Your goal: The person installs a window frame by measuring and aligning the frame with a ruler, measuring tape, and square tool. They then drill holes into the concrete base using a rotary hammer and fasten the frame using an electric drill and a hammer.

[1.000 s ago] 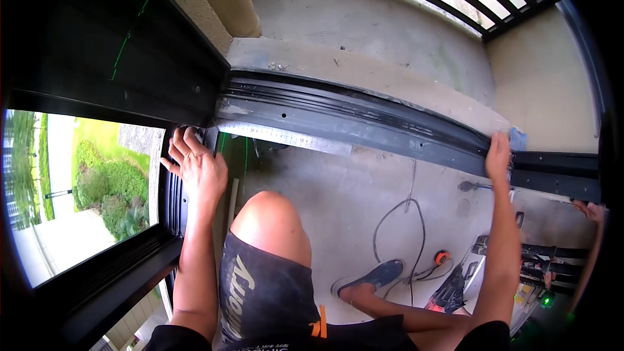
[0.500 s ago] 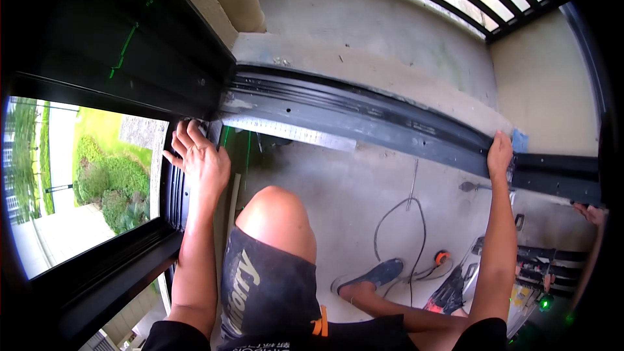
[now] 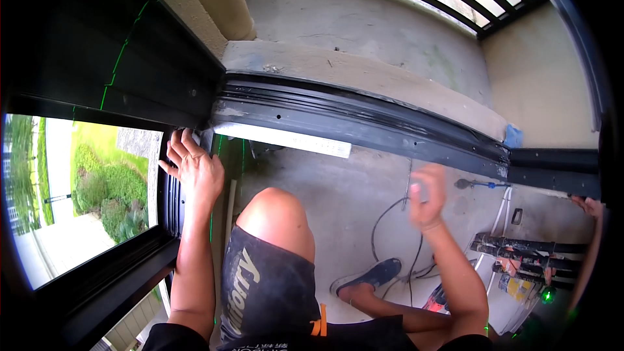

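Observation:
My left hand [image 3: 198, 168] rests with its fingers spread against the dark metal window frame [image 3: 172, 205] on the left, close to the corner where it meets a long grey-black bottom rail [image 3: 364, 131]. That rail runs across the doorway from left to right. Along its near edge lies a flat silver bar [image 3: 305, 141], just right of my left hand. My right hand [image 3: 429, 196] hangs in the air above the floor, apart from the rail; motion smears its fingers, and whether it holds anything cannot be made out.
Another person's hand [image 3: 587, 206] is at the rail's far right end. Black-clad equipment with a green laser light [image 3: 548, 296] stands at the lower right. A dark cable [image 3: 376, 227] loops over the floor. Beyond the rail are a concrete ledge [image 3: 364, 68] and a black railing [image 3: 448, 0].
My right hand has let go of the rail's right part and moved left and toward me. My left hand stays at the window frame. The view has shifted slightly.

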Motion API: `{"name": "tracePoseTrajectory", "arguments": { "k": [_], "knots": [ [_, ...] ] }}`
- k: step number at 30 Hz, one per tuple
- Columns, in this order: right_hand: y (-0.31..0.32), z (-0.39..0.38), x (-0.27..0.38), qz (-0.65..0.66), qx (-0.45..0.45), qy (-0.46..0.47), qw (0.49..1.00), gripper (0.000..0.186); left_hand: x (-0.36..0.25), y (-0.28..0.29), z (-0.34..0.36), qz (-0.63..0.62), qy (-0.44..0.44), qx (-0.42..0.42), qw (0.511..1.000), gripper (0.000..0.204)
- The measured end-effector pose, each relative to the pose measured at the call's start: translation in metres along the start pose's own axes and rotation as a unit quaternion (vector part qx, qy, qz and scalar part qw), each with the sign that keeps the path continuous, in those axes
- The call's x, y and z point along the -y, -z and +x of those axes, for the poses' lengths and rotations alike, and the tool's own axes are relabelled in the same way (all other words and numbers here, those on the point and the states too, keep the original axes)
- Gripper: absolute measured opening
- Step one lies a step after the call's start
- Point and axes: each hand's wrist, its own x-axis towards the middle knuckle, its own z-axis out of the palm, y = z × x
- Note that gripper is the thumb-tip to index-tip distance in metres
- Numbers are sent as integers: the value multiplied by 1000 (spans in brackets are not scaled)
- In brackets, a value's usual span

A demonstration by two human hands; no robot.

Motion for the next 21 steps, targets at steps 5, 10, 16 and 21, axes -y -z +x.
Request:
{"name": "tracePoseTrajectory", "arguments": {
  "k": [5,10,16,21],
  "knots": [
    [-21,-54,50,106,145,-90,980,14,1,-5,-2,4,-10,-24,1000,91],
    [-3,-120,55,91,228,-152,957,14,7,-12,4,-4,6,-30,1000,86],
    [7,-192,36,6,368,-313,875,22,3,11,-10,-10,-80,-69,994,84],
    [27,-263,-2,-32,432,-385,815,29,-29,1,-45,-317,-189,19,929,70]
  ]
}}
